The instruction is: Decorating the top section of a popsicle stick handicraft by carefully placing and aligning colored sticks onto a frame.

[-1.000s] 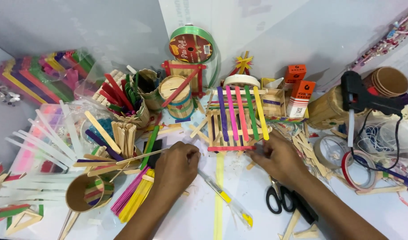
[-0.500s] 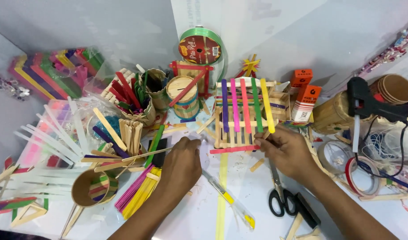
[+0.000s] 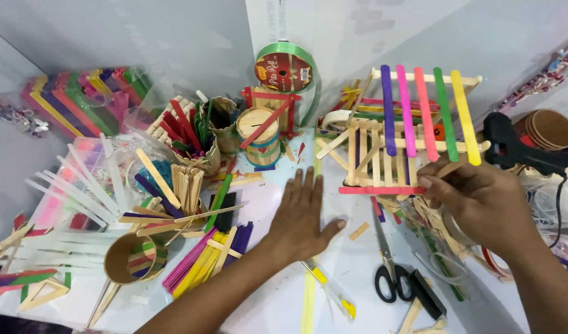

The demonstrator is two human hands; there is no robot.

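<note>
Above my right hand (image 3: 482,201), stick frame (image 3: 408,133) tilts off table, coloured slats up; fingers pinch its lower right corner. I judge: keep pinch firm, lift level, avoid flexing glued joints. Left hand (image 3: 299,216) lies flat, fingers spread, empty, on white table (image 3: 265,303). Beyond left fingertips: green ribbon spool (image 3: 285,65) with round red-brown label. Below right hand: black scissors (image 3: 388,272).

White table (image 3: 358,291), cluttered; plain grey-white wall panels (image 3: 142,37) behind; even, soft light.
</note>
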